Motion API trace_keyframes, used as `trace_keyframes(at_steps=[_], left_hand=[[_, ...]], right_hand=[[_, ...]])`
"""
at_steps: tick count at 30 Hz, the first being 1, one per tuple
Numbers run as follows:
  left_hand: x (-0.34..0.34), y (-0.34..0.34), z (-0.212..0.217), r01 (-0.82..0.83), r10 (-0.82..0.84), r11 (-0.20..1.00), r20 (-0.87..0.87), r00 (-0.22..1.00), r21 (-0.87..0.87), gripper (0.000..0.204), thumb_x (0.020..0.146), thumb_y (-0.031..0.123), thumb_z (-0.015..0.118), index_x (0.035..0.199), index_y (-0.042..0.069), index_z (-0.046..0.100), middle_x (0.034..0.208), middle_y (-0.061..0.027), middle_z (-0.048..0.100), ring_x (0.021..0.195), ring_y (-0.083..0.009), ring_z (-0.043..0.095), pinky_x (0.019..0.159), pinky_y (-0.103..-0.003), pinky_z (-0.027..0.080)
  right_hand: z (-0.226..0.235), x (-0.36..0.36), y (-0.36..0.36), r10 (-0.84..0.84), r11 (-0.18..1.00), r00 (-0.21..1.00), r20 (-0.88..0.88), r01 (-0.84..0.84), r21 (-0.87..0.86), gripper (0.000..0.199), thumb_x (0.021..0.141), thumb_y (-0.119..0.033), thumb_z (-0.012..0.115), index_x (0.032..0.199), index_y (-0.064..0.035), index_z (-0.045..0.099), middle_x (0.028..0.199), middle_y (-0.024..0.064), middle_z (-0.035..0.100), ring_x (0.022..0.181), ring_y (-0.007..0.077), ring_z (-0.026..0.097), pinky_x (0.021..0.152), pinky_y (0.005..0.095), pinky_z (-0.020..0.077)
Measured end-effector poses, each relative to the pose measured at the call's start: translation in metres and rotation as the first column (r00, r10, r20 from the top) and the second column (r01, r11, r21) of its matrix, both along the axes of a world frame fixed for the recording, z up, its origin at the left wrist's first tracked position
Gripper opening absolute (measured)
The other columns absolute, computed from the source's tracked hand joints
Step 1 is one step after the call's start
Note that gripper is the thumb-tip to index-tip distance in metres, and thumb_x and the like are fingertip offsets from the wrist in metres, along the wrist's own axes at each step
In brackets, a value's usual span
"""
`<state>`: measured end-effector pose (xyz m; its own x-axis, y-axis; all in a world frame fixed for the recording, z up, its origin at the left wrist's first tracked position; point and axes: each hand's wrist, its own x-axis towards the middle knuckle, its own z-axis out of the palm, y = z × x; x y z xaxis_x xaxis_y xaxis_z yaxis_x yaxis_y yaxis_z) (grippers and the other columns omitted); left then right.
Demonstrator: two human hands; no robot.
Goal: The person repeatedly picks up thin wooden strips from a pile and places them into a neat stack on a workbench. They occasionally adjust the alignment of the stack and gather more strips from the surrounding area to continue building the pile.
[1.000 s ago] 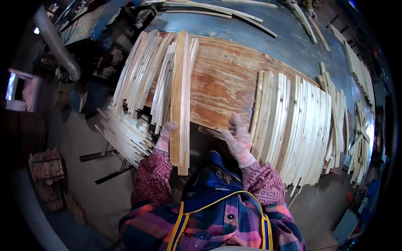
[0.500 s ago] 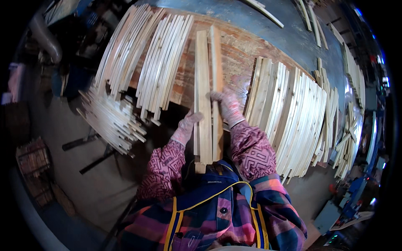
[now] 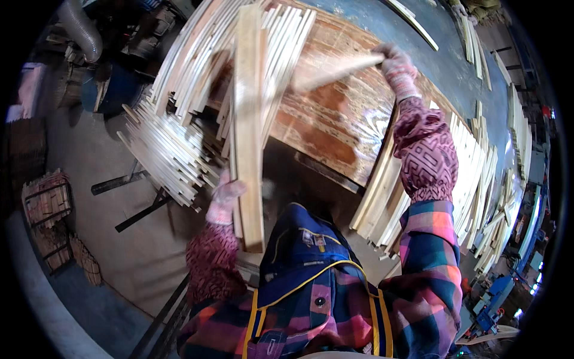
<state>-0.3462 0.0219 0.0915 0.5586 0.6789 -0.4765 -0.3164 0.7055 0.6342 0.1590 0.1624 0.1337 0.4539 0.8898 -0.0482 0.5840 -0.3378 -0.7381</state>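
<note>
In my left gloved hand (image 3: 223, 200) I grip the near end of a long wooden board (image 3: 248, 125), with what looks like another strip pressed beside it. The board stretches away over the white strips at the left of the bench. My right gloved hand (image 3: 397, 69) is reached out over the far right part of the bench. It is closed on one end of a pale strip (image 3: 341, 69), which points left and is smeared by motion, so its exact kind is hard to make out.
The worn reddish-brown bench top (image 3: 335, 128) lies before me. White wooden strips (image 3: 293, 48) rest on its left, more strips (image 3: 466, 161) on its right. A lower bundle of strips (image 3: 161, 146) sits on a black-legged stand at the left. A ribbed hose (image 3: 84, 30) hangs at upper left.
My two hands have moved apart. The left has carried a board to the left; the right has swung far and to the right with a pale strip. My view has shifted slightly.
</note>
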Motion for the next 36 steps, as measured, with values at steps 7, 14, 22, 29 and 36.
trace_keyframes(at_steps=[7, 14, 22, 29, 36], left_hand=[[-0.034, 0.056, 0.038, -0.012, 0.159, 0.920, -0.346, 0.925, 0.391, 0.103, 0.064, 0.016, 0.074, 0.153, 0.010, 0.022, 0.136, -0.0085, 0.050, 0.122, -0.0218, 0.051, 0.104, -0.034, 0.042], [0.030, 0.122, 0.035, 0.400, 0.254, 0.780, -0.828, 0.499, 0.480, 0.111, 0.063, 0.024, 0.087, 0.152, 0.014, 0.021, 0.141, -0.0220, 0.044, 0.133, -0.0352, 0.041, 0.108, -0.043, 0.039], [0.140, 0.166, 0.008, 0.682, 0.220, 0.723, -0.901, -0.374, -0.107, 0.110, 0.073, 0.058, 0.070, 0.154, 0.020, 0.007, 0.147, -0.0219, 0.029, 0.138, -0.0360, 0.028, 0.113, -0.048, 0.022], [0.145, 0.155, 0.036, 0.062, 0.007, 0.963, -0.256, 0.967, 0.262, 0.067, 0.075, -0.004, 0.065, 0.138, -0.001, 0.041, 0.120, -0.0187, 0.060, 0.103, -0.0315, 0.064, 0.087, -0.041, 0.056], [0.099, 0.198, 0.002, -0.214, 0.239, 0.674, 0.065, 0.969, 0.707, 0.096, 0.070, 0.004, 0.078, 0.152, 0.013, 0.028, 0.137, -0.0104, 0.051, 0.107, -0.0248, 0.059, 0.093, -0.036, 0.051]], right_hand=[[-0.085, -0.103, 0.051, 0.563, 0.809, 0.493, 0.664, -0.495, -0.319, 0.022, 0.080, -0.011, 0.056, 0.096, -0.0197, 0.068, 0.118, 0.0023, 0.059, 0.116, 0.0214, 0.051, 0.101, 0.0331, 0.0416], [-0.111, -0.175, 0.038, 0.107, 0.988, 0.953, 0.283, -0.071, -0.135, 0.044, 0.086, -0.007, 0.047, 0.129, -0.0178, 0.053, 0.135, 0.0099, 0.051, 0.130, 0.0290, 0.044, 0.108, 0.0391, 0.0385], [-0.097, -0.203, -0.091, 0.148, 0.985, 0.981, 0.129, -0.135, -0.102, 0.052, 0.085, -0.024, 0.060, 0.136, -0.0179, 0.050, 0.133, 0.0129, 0.055, 0.127, 0.0301, 0.048, 0.107, 0.0414, 0.0386], [-0.073, -0.203, -0.228, -0.072, 0.997, 0.894, -0.442, 0.066, -0.031, 0.045, 0.084, -0.023, 0.065, 0.127, -0.0095, 0.059, 0.118, 0.0152, 0.064, 0.110, 0.0300, 0.062, 0.095, 0.0400, 0.0484], [0.031, -0.207, -0.301, 0.128, 0.971, 0.939, -0.318, -0.185, -0.154, 0.042, 0.088, -0.025, 0.060, 0.128, -0.0112, 0.060, 0.120, 0.0148, 0.065, 0.112, 0.0311, 0.061, 0.098, 0.0383, 0.0467]])
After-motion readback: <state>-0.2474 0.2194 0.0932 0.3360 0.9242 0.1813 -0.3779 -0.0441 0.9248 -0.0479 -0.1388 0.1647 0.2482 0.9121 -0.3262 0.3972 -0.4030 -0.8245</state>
